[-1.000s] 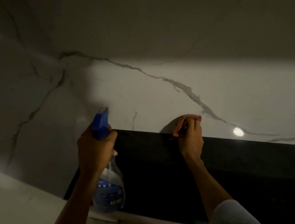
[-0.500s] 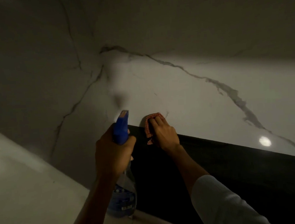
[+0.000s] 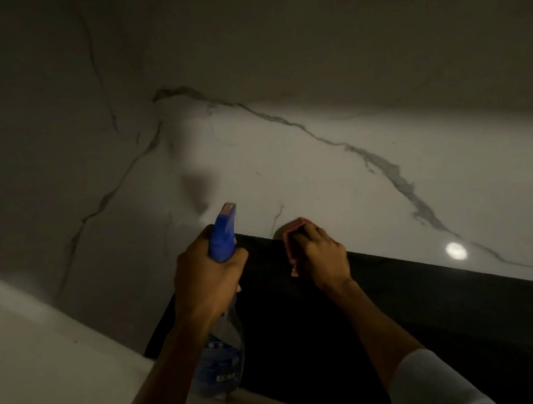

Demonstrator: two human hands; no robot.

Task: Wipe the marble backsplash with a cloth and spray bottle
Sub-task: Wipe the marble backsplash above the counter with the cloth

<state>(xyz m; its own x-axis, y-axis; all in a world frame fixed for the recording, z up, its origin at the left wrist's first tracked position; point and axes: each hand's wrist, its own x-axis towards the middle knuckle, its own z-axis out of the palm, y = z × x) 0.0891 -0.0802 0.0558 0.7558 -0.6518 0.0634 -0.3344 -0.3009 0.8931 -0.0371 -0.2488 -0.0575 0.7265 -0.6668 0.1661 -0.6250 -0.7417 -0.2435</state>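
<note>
At the marble backsplash (image 3: 321,177) bottom edge, right hand (image 3: 321,256) wipes clutching cloth (image 3: 293,230), left hand (image 3: 204,281) grips spray bottle (image 3: 223,234); respray likely next

The marble backsplash (image 3: 287,155) is polished smooth, white with grey veins, glossy enough to mirror a round light spot (image 3: 455,251) near its lower right edge. The spray bottle (image 3: 222,238) has an opaque blue plastic trigger head and a clear, shiny plastic body. The cloth (image 3: 294,231) is reddish matt fabric. Along the marble's lower edge runs a dark panel (image 3: 414,317), flat and matt. The pale ledge (image 3: 30,351) at left looks smooth. The sleeve (image 3: 435,383) is white ribbed knit.
</note>
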